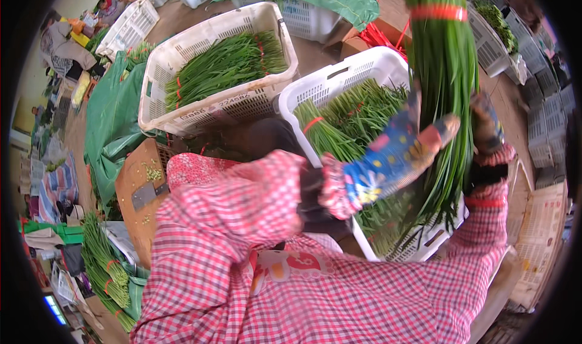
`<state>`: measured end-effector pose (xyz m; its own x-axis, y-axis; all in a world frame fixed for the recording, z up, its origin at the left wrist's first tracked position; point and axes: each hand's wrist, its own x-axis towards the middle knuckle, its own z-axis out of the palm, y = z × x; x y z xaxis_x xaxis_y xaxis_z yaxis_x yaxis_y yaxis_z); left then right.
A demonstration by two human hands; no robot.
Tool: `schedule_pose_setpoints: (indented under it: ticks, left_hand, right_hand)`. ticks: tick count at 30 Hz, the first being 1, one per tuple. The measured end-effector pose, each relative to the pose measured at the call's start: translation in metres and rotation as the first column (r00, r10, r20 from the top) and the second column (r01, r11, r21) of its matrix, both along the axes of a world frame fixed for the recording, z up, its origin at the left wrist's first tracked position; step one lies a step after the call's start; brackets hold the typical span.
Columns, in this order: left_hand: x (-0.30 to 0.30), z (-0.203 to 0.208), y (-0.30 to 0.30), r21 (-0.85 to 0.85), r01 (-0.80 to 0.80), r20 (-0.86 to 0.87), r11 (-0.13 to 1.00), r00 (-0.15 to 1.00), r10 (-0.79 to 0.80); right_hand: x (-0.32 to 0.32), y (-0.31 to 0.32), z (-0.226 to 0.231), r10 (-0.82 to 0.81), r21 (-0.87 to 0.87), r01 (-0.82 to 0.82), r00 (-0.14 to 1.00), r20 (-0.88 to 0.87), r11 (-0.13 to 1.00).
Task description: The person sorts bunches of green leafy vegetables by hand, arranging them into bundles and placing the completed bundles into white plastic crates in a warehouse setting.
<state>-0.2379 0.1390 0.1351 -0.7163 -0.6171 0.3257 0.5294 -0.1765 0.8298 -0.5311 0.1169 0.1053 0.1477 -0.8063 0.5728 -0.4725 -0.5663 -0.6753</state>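
Hands in patterned gloves work at the right of the frame: the left hand (397, 156), in a blue glove with coloured dots, lies flat with fingers stretched against the front of a tall bundle of green chives (445, 101), while the right hand (488, 132) wraps round the bundle's far side, fingers curled over the stalks. One orange band (438, 12) ties the bundle near the top edge of the frame, and its lower ends hang over the near white basket (376, 65) at centre right, which holds more tied chive bunches. A second white basket (212, 59), upper centre, is also filled with chives. At lower left lie further loose bunches (106, 271), too many to count surely. One cleaver (148, 192) rests on one wooden board (136, 204) at left centre. Green plastic sheeting (112, 120) lies beside it.
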Motion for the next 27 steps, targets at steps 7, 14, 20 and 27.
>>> schedule_pose_setpoints:
  ticks: [7,14,20,27]
  left_hand:
    - [-0.037,-0.148,-0.002,0.416,-0.194,0.473,0.888,0.88,-0.03]
    - [-0.01,-0.306,-0.039,0.605,-0.338,0.183,0.721,0.94,0.288]
    - [0.002,-0.304,-0.032,0.629,-0.419,0.444,0.655,0.885,0.141]
    - [0.004,-0.162,-0.072,0.12,-0.346,0.791,0.93,0.6,0.121]
  right_hand:
    - [0.075,-0.008,-0.037,-0.047,0.719,-0.029,0.995,0.085,0.694]
    - [0.121,-0.064,-0.167,-0.103,0.821,-0.111,0.974,0.202,0.561]
    - [0.112,-0.059,-0.216,-0.005,0.758,0.008,1.0,-0.006,0.652]
    - [0.098,-0.046,-0.277,-0.009,0.802,0.016,1.0,-0.013,0.597]
